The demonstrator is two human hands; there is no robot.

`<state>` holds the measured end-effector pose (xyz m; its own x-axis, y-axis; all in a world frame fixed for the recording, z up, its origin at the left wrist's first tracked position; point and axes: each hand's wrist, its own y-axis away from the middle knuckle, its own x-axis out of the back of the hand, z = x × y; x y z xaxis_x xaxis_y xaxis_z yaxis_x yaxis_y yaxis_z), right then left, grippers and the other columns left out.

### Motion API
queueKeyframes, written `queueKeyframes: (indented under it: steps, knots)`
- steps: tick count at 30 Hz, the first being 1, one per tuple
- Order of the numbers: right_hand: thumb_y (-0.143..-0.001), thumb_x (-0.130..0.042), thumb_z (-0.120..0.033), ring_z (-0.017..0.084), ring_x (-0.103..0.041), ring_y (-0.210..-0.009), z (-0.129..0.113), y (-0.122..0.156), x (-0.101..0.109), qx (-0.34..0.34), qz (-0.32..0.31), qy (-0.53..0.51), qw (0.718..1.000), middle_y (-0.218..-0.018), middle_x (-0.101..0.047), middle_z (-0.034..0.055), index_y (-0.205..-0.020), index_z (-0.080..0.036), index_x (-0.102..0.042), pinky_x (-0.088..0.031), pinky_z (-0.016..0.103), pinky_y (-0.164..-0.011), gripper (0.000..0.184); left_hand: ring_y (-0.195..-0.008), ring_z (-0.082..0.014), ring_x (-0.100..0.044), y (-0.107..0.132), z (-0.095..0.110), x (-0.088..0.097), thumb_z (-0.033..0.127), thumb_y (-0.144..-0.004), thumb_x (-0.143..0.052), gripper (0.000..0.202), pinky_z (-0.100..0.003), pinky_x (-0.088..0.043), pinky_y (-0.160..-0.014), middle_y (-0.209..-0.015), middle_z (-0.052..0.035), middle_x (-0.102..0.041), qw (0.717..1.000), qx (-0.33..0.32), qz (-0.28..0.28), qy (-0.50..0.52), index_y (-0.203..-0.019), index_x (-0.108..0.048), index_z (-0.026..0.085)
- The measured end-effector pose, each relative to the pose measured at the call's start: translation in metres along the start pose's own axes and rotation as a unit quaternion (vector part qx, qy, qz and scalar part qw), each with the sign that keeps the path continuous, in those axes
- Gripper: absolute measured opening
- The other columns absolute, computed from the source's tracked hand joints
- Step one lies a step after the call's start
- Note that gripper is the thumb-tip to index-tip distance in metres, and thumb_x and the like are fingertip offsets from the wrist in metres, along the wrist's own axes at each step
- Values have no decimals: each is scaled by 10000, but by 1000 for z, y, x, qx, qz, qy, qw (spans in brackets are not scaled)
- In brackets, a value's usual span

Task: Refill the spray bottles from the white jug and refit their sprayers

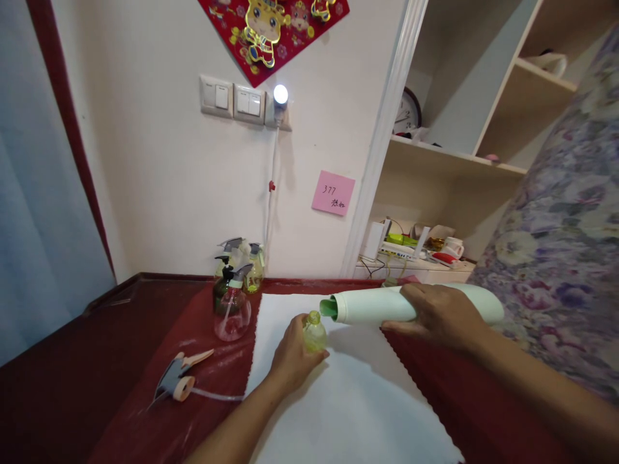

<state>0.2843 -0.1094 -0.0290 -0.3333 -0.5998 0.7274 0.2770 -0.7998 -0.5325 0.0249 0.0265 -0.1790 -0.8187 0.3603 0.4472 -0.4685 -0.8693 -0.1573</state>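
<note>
My left hand (296,356) is wrapped round a small yellow-green clear bottle (315,336) whose top has no cap on it. In my right hand (438,316) is a long pale green bottle (365,307), tipped nearly level. Its green spout (329,307) is beside and slightly above the small bottle's neck; whether liquid is flowing I cannot tell. Both are over a white cloth (348,386). To the left lies a spray nozzle head (178,380) with a thin clear tube, off any bottle.
Several spray and pump bottles stand against the wall, a pink clear one (233,316) in front. The table (159,322) is dark red. A floral curtain (551,258) hangs close on the right. Behind are shelves (435,151) with a router (399,248).
</note>
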Motion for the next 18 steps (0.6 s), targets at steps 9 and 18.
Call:
queueKeyframes:
  steps: [9, 18]
  knots:
    - [-872, -662, -689, 202, -637, -561, 2, 0, 2, 14, 20, 23, 999, -723, -705, 35, -794, -232, -561, -279, 316, -530, 475, -1225, -293, -597, 1, 2, 0, 315, -713, -768, 741, -360, -456, -968, -1405, -97, -595, 1000, 2, 0, 4, -1366, -427, 241]
    - [-889, -617, -717, 206, -620, -534, 4, 1, 1, 18, 36, 28, 999, -691, -682, 36, -792, -223, -555, -248, 312, -524, 507, -1229, -296, -586, -2, 0, 0, 299, -709, -767, 730, -375, -456, -996, -1393, -109, -589, 1000, -13, 6, 12, -1356, -436, 225]
